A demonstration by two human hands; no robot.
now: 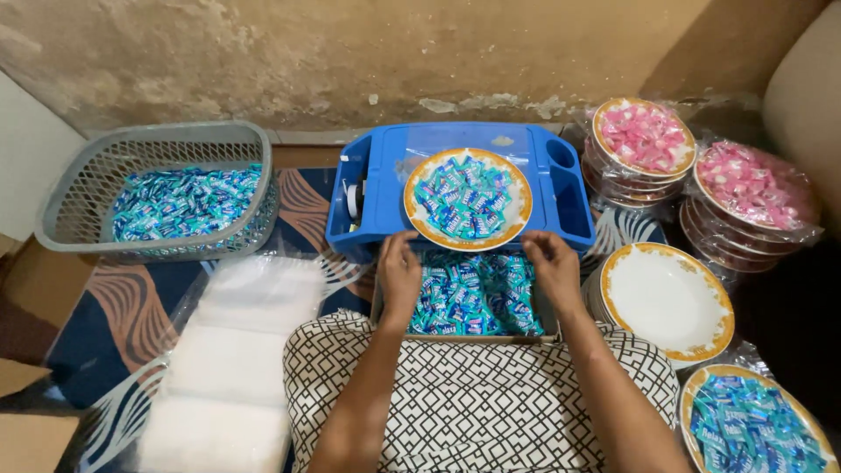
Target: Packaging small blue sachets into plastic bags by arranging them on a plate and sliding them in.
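Note:
A gold-rimmed white plate [517,188] heaped with blue-wrapped candies sits on a blue plastic tray [384,188]. Just below it, a box [378,308] in my lap holds many more blue candies. My left hand [399,273] rests at the box's left edge, fingers curled over the candies near the plate's rim. My right hand [554,267] rests at the box's right edge, fingers bent down onto the candies. Whether either hand pinches a candy is hidden by the fingers.
A grey mesh basket [79,197] of blue candies stands at left. Clear plastic bags [232,359] lie beside my knee. At right are an empty plate stack [666,298], wrapped plates of pink candies [644,136], and a wrapped plate of blue candies [749,429].

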